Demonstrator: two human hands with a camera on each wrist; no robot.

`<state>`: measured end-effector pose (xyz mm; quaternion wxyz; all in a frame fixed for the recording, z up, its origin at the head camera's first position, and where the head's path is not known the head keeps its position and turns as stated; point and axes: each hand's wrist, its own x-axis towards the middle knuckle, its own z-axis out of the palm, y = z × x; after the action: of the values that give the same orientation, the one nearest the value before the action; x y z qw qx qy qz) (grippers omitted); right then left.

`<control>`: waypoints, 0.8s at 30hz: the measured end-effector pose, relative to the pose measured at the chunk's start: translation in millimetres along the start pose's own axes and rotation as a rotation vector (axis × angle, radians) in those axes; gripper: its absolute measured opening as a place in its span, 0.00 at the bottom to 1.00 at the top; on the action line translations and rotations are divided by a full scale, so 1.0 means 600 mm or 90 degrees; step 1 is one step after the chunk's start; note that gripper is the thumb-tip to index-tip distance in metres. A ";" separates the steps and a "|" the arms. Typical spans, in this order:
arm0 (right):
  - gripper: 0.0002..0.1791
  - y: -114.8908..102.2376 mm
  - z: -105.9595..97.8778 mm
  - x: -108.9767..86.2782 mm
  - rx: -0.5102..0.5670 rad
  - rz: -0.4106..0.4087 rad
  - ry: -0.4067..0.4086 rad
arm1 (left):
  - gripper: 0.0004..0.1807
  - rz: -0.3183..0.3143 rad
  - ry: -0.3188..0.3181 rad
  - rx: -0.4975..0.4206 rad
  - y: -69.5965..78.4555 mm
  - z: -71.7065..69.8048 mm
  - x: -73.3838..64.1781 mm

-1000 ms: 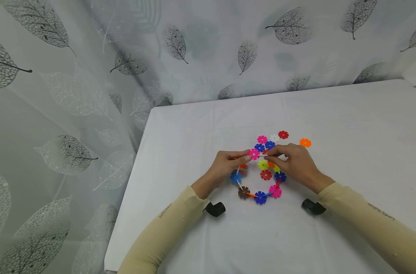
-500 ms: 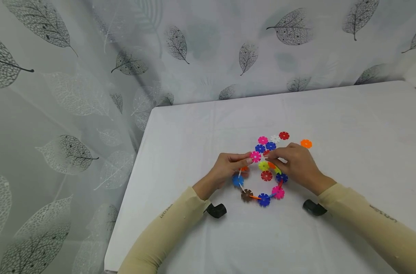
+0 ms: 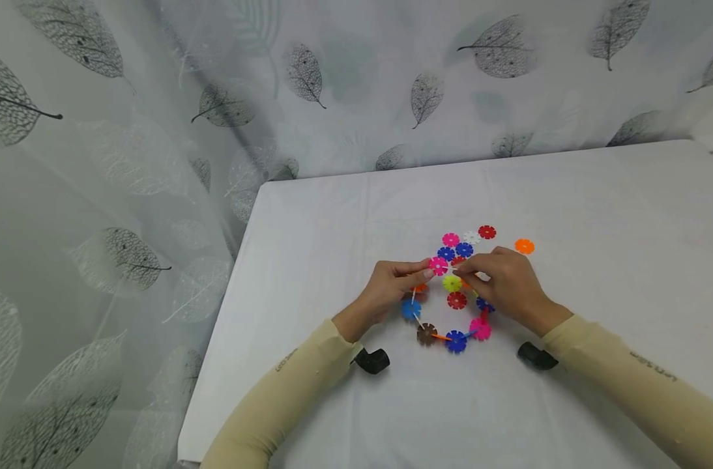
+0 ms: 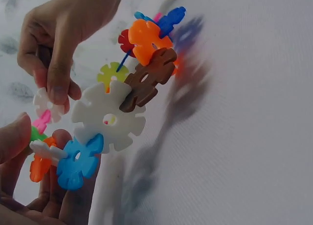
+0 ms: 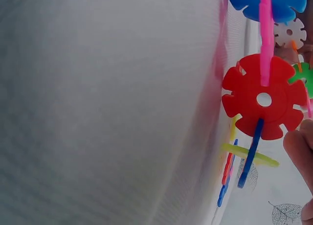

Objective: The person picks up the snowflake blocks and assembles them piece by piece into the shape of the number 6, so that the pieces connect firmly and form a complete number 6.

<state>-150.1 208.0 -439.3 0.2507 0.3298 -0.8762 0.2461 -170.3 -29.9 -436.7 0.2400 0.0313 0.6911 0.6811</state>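
My left hand [image 3: 392,283] holds one end of a chain of slotted flower-shaped plastic discs. At that end its fingers and thumb grip a pink disc [image 3: 438,266]. My right hand [image 3: 504,280] pinches a white disc [image 4: 48,105] between thumb and fingers, edge-on in the head view and right at the pink disc's rim. From the left hand the chain hangs in a curve toward me, through a light blue disc [image 3: 412,309], a brown disc [image 3: 427,334] and a dark blue disc [image 3: 456,342]. A red disc [image 5: 264,98] of it shows large in the right wrist view.
Loose discs lie on the white table [image 3: 321,228] beyond the hands, among them a red disc [image 3: 487,232] and an orange disc [image 3: 524,246]. Black bent pieces [image 3: 373,360] show beside both forearms. A leaf-patterned curtain [image 3: 345,85] stands behind and left.
The hanging part of the chain has swung slightly to the right and toward me. Both hands stay nearly in place, with the white disc still at the pink one.
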 end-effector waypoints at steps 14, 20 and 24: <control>0.32 0.018 -0.055 0.025 0.192 0.423 -0.249 | 0.19 -0.015 -0.006 0.066 0.005 -0.013 -0.003; 0.38 0.047 -0.060 0.012 0.290 0.545 -0.387 | 0.20 -0.012 -0.019 0.066 0.011 -0.010 -0.004; 0.39 0.047 -0.055 0.006 0.309 0.547 -0.431 | 0.20 -0.016 -0.019 0.063 0.014 -0.009 -0.004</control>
<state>-163.0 244.5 -419.9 -0.2467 0.0535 -0.8812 0.3998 -172.6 -35.3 -428.5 0.2570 0.0446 0.7205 0.6426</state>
